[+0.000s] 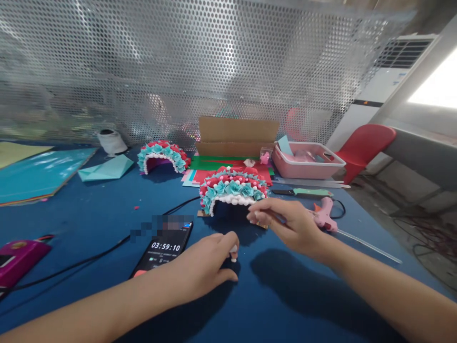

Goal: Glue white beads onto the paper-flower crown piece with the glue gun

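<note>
A flower-covered arch ornament point(233, 188) in red and teal with a white bead edging stands on the blue table in front of me. My right hand point(289, 225) hovers at its lower right edge, fingers curled together in a pinch beside the bead row. My left hand point(209, 267) rests on the table just below the ornament, fingers closed on a small white bead point(233, 249). A phone point(164, 248) showing a timer lies left of that hand.
A second flower arch point(163, 155) stands farther back. A pink glue gun point(324, 215) and glue sticks lie to the right, with a pink tray point(307, 162), a cardboard box point(236, 136), coloured paper sheets point(39, 171) and a black cable point(89, 258). Perforated metal screen behind.
</note>
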The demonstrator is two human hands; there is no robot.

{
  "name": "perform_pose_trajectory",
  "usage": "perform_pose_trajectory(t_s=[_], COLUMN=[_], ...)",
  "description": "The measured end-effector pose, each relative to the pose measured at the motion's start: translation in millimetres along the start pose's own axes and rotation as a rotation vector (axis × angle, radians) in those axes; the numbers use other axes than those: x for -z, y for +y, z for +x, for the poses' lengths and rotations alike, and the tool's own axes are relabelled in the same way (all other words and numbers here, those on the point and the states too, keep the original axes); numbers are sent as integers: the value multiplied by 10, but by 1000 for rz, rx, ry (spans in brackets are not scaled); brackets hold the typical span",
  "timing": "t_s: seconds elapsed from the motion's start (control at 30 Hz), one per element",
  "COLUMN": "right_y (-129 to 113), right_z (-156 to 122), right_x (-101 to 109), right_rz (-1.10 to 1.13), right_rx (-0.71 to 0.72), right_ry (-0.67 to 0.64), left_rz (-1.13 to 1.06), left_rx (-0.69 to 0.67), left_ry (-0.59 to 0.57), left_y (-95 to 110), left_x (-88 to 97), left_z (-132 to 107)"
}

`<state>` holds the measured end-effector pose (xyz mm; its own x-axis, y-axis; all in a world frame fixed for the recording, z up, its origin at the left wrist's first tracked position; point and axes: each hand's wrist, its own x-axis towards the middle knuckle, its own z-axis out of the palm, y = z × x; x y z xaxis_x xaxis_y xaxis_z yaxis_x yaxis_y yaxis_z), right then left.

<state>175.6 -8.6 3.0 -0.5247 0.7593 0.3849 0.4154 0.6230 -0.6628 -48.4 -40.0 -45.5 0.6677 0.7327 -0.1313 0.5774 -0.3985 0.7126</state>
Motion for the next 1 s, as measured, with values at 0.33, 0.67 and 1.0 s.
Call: perform_pose_trajectory(t_s=[0.33, 0.67, 1.0], right_y=[-15, -319, -364], right_z=[-113, -320, -356], right_x=[-92, -243, -191], right_rz=[-39, -3, -68], right_rx=[21, 215, 250], right_ry=[-187, -169, -218], left_rz=[-511, -1376, -1301], left_rx=[87, 282, 228], left_ry=[55, 130, 55], left_y=[84, 298, 335], left_x=[99, -419, -285], left_z=[-12, -201, -220])
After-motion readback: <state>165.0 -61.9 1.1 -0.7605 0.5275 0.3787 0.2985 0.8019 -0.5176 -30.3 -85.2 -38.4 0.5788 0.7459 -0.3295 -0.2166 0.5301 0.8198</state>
